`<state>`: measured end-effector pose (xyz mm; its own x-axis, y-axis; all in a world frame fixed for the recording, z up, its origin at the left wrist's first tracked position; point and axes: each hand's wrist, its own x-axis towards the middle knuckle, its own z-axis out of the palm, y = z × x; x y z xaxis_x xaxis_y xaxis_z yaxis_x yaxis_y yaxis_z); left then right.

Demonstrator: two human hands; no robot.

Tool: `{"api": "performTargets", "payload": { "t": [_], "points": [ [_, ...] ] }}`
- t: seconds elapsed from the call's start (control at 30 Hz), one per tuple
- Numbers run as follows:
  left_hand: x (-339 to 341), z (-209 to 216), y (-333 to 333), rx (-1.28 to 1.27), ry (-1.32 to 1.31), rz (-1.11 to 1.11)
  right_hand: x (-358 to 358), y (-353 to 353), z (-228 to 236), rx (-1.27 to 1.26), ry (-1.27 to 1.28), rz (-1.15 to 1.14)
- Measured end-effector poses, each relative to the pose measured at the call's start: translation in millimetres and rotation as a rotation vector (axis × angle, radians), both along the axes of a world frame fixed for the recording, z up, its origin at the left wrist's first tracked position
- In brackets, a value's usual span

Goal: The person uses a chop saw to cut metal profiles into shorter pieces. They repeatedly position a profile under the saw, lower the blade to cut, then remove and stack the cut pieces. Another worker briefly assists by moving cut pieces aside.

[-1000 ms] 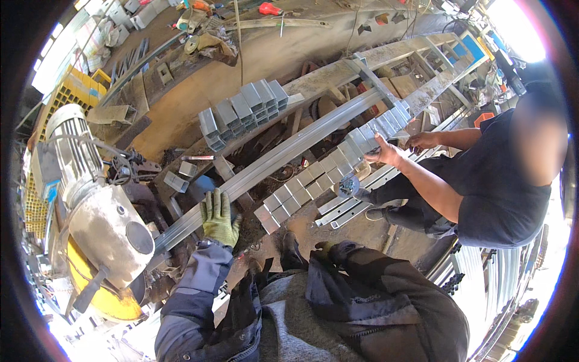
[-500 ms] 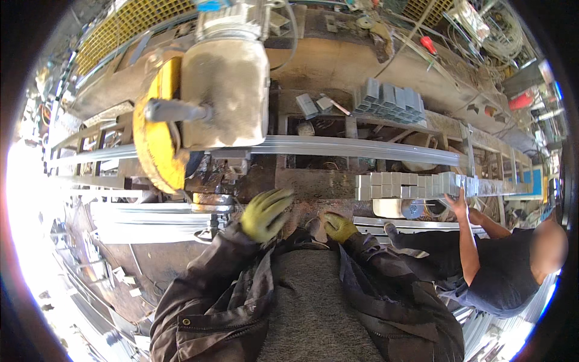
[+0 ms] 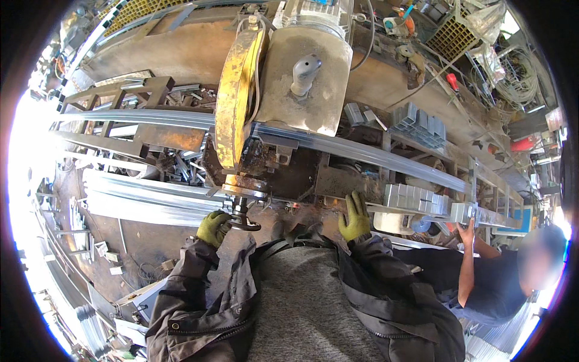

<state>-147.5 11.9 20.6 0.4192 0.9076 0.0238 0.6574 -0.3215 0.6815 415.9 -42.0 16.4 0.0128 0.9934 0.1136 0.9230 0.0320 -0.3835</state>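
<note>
My left hand (image 3: 213,229), in a yellow-green glove, has its fingers curled at the left rim of a metal handwheel (image 3: 246,227). The wheel sits on a threaded screw below the cutting machine. My right hand (image 3: 354,219), also gloved, holds nothing; its fingers are stretched out and slightly apart near the bench's front edge. The machine has a worn yellow blade guard (image 3: 234,102), a dusty grey housing (image 3: 304,78) and a grey handle (image 3: 306,73). Beneath it, long metal profiles (image 3: 374,155) run across the bench.
At right, a co-worker's hand (image 3: 465,233) holds short metal pieces (image 3: 463,213) beside a row of cut tubes (image 3: 416,199). More cut tubes (image 3: 419,123) are stacked behind. Long shiny profiles (image 3: 139,196) lie at left, and metal offcuts (image 3: 184,166) fill the frame near the blade.
My left hand has moved left to the handwheel. My right hand has lifted forward, its fingers now stretched. The view has shifted left. The co-worker now holds pieces apart from the row.
</note>
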Motion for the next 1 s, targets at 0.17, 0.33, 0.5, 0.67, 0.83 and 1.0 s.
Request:
{"api": "performTargets", "payload": {
  "t": [0.17, 0.33, 0.5, 0.67, 0.83, 1.0],
  "points": [
    [84, 6, 17, 0.062, 0.533, -0.404, 1, -2, 3, -0.05, -0.002, -0.023],
    [141, -21, 12, 0.036, 0.724, -0.384, -4, -2, 5, -0.088, 0.05, -0.074],
    [114, -5, 20, 0.32, 0.223, -0.439, -5, -4, 1, -0.011, 0.015, -0.052],
    [59, 14, 28, 0.215, 0.075, -0.134, -2, -5, -3, 0.008, 0.051, -0.044],
    [45, -21, 38, 0.277, -0.068, -0.191, -2, -5, -4, -0.007, 0.043, -0.08],
    [48, -45, 35, 0.243, 0.118, -0.137, 0, -7, -1, -0.063, 0.016, -0.068]
  ]
}}
